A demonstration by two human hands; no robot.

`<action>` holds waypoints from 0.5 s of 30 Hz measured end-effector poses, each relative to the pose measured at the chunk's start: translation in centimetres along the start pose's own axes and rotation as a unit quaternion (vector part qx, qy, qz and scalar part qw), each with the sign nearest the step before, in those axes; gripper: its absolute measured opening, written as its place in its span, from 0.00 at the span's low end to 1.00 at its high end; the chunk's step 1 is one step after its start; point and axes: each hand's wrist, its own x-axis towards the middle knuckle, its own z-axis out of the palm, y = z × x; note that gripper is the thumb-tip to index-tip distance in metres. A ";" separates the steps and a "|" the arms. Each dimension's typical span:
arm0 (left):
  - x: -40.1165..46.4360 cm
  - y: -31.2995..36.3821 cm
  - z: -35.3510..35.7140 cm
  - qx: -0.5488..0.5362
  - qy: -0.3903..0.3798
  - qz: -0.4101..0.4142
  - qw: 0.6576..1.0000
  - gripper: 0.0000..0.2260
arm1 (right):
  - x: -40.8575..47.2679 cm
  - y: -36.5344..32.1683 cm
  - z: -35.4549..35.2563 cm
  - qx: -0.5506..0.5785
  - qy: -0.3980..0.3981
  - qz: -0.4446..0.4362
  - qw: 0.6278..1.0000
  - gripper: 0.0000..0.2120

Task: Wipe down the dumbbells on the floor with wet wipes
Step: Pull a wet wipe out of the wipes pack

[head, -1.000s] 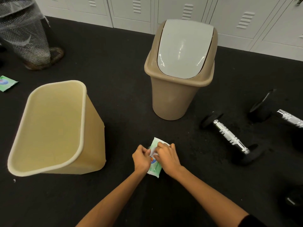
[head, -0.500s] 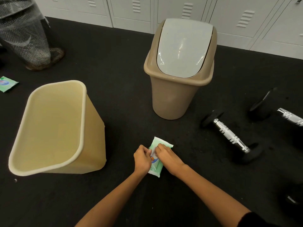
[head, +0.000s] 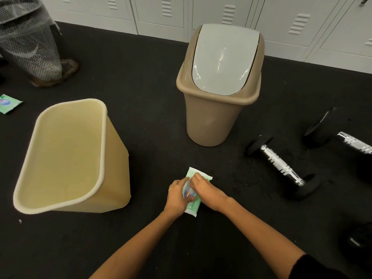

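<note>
Single head view, looking forward-down over floor [head: 153, 81], near hands, lockers [head: 281, 19] beyond.

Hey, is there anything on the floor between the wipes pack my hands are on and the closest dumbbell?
Nothing visible. Both the left hand and right hand are on the wipes pack, and only bare black floor lies between it and the nearest dumbbell to its right.

Looking down at a black floor [head: 151, 101], we see our left hand [head: 178, 195] and right hand [head: 205, 190] gripping a green wet-wipe pack [head: 193, 205] that lies on it. A tilted yellow open bin [head: 80, 158] stands to the left, a tan swing-lid bin [head: 217, 87] stands ahead, and white lockers [head: 281, 15] line the back. A chrome-handled dumbbell [head: 281, 166] lies to the right, with a second dumbbell [head: 338, 135] behind it.
</note>
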 end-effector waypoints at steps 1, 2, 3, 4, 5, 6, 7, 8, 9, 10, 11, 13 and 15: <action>-0.1 0.1 0.1 0.035 -0.012 0.005 0.999 0.30 | -0.2 0.0 -0.2 0.020 0.001 -0.001 1.000 0.12; 0.0 0.1 0.2 0.059 -0.017 0.005 0.998 0.31 | -0.4 0.0 -0.4 0.036 0.003 -0.005 0.999 0.11; 0.0 0.3 0.2 0.072 -0.017 0.000 0.997 0.31 | -0.6 0.0 -0.5 0.049 0.007 -0.008 0.999 0.11; 0.1 0.3 0.3 0.081 -0.014 -0.006 0.997 0.32 | -0.9 0.0 -0.7 0.062 0.013 -0.010 0.998 0.10; 0.2 0.3 0.4 0.090 -0.011 -0.011 0.996 0.32 | -1.1 0.0 -0.8 0.072 0.020 -0.009 0.997 0.11; 0.2 0.3 0.4 0.102 -0.009 -0.012 0.995 0.32 | -1.4 0.0 -0.9 0.082 0.030 -0.007 0.996 0.10; 0.2 0.3 0.4 0.116 -0.009 -0.012 0.993 0.33 | -1.6 0.0 -0.8 0.092 0.040 -0.005 0.995 0.11; 0.2 0.3 0.4 0.132 -0.009 -0.012 0.991 0.33 | -1.9 -0.1 -0.9 0.100 0.052 -0.005 0.994 0.11; 0.2 0.2 0.3 0.149 -0.009 -0.011 0.989 0.33 | -2.1 -0.1 -0.8 0.104 0.062 -0.007 0.993 0.12; 0.3 0.3 0.3 0.164 -0.010 -0.011 0.986 0.33 | -2.4 -0.1 -0.9 0.105 0.073 -0.011 0.992 0.12; 0.3 0.4 0.3 0.175 -0.010 -0.009 0.984 0.32 | -2.7 -0.1 -0.9 0.104 0.085 -0.016 0.991 0.12; 0.4 0.4 0.3 0.199 -0.010 -0.005 0.980 0.32 | -3.0 -0.2 -1.0 0.121 0.121 -0.019 0.985 0.11; 0.4 0.5 0.4 0.225 -0.014 -0.001 0.974 0.33 | -3.1 -0.3 -1.3 0.142 0.150 -0.012 0.978 0.09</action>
